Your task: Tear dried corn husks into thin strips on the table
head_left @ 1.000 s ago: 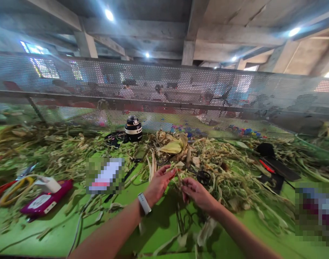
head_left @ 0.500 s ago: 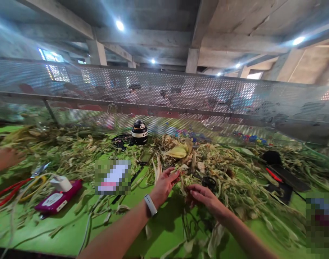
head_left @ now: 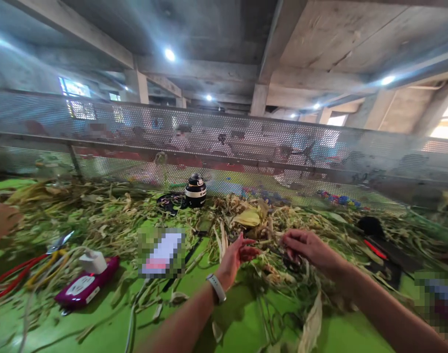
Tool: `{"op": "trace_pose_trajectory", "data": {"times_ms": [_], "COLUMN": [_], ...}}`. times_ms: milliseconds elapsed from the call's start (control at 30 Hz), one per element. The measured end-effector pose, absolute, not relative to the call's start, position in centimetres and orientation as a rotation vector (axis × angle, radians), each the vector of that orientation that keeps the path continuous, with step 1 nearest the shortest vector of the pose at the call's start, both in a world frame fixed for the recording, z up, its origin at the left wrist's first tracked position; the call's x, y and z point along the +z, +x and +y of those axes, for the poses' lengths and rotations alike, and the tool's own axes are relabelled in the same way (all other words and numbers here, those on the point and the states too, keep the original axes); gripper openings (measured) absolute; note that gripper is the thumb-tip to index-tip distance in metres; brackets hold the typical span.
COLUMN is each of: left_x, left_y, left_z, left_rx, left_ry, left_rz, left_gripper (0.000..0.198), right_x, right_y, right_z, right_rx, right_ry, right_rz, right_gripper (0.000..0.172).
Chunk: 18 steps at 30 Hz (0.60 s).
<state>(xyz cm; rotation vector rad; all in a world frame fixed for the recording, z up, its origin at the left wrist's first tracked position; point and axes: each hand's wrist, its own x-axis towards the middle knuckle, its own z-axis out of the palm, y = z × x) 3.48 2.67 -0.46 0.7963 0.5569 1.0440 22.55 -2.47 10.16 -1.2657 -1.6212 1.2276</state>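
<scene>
My left hand [head_left: 236, 261], with a pale band on its wrist, hovers over the front of a heap of dried plant strips [head_left: 224, 206]. Its fingers are apart and hold nothing that I can see. To its right, my right hand [head_left: 308, 249] is closed in a pinch over the same heap. Whatever the right fingertips grip is too small to make out. Just under them lies a dark looped object [head_left: 293, 264], partly covered. Behind both hands rests a broad yellowish husk-like leaf [head_left: 249, 218]. A pale dry strip [head_left: 312, 321] lies below the right wrist.
Left on the green table [head_left: 194, 318] are a phone [head_left: 163, 252] with a cable, a purple power bank [head_left: 87, 284] and red-handled scissors [head_left: 14, 274]. A black jar [head_left: 195, 191] stands before a perforated metal screen [head_left: 209, 142]. Another person's hand [head_left: 3, 223] shows far left.
My right hand has moved right and up, away from my left hand, and its fingers have closed into a pinch. My left fingers have spread from their pinch. The view has shifted slightly.
</scene>
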Motion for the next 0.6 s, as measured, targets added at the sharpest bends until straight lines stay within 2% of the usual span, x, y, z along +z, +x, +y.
{"op": "trace_pose_trajectory", "data": {"times_ms": [233, 333, 433, 600], "left_x": [-1.0, -1.2, -1.2, -1.6], "left_y": [3.5, 3.5, 3.5, 3.5], "left_z": [2.9, 2.9, 2.9, 3.1], "left_rx": [1.021, 1.010, 1.002, 1.017], "left_ry": [0.903, 0.961, 0.976, 0.956], "left_rz": [0.666, 0.700, 0.707, 0.692], "left_gripper": [0.050, 0.051, 0.052, 0.048], "right_x": [16.1, 17.0, 15.0, 8.6], "right_y": [21.6, 20.9, 20.4, 20.6], "right_z": [2.9, 7.4, 10.6, 11.9], "right_rx": [1.117, 0.991, 0.949, 0.862], "right_ry": [-1.136, -1.117, -1.153, -1.290], "right_rz": [-1.491, -1.367, -1.361, -1.492], "right_gripper": [0.027, 0.020, 0.016, 0.020]}}
